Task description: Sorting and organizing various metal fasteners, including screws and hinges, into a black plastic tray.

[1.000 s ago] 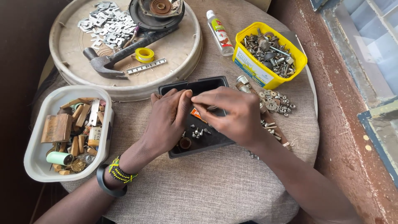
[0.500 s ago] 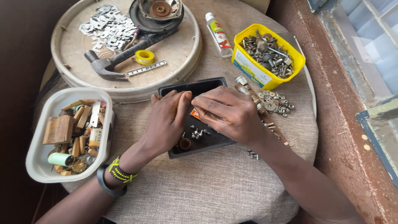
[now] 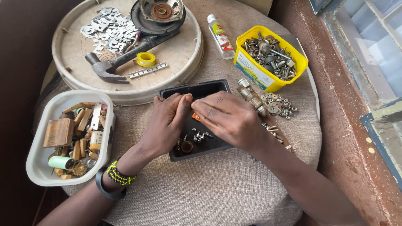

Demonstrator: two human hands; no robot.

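Observation:
Both hands meet over a black rectangular tray in the middle of a cloth-covered round table. My left hand, with a black band and a beaded bracelet at the wrist, curls its fingertips against my right hand. A small orange piece shows between the fingertips; which hand grips it I cannot tell. Several small screws and a round dark washer-like part lie in the tray below the hands.
A white tub of wooden bits and parts sits at left. A big round tray behind holds metal clips, a hammer, yellow tape roll and a speaker part. A yellow tub of bolts, a glue bottle and loose nuts lie right.
The hands stay together over the black tray, with only small finger shifts. Nothing else has moved.

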